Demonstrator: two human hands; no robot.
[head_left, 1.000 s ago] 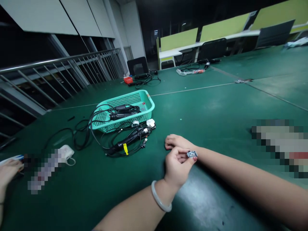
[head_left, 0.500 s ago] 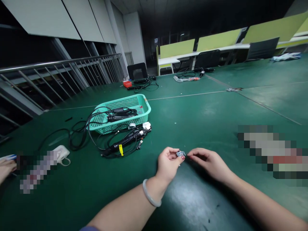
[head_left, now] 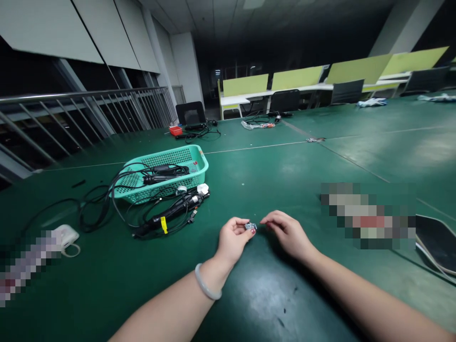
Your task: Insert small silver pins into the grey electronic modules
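My left hand (head_left: pixel 232 241), with a pale bangle (head_left: pixel 206 284) on its wrist, pinches a small blue-grey piece (head_left: pixel 251 226) between thumb and fingers. The piece looks like a little circuit board, too small to make out surely. Just to its right is my right hand (head_left: pixel 285 231), its fingers bent and its fingertips drawn together, slightly apart from the piece. Whatever those fingertips hold, if anything, cannot be seen. Both hands are low over the green table (head_left: pixel 245 190).
Left of my hands stands a turquoise basket (head_left: pixel 160 192) with black cabled devices. Before it lies a black handheld device (head_left: pixel 174 212) with cables and a yellow tag (head_left: pixel 164 224). A white item (head_left: pixel 66 236) lies far left. At right are a blurred-out object (head_left: pixel 359 213) and a dark flat object (head_left: pixel 438 242).
The view has swung to the right, so things sit further left in it. Another person's hand at the left edge has gone out of view. My left hand keeps its pinch on the small piece.
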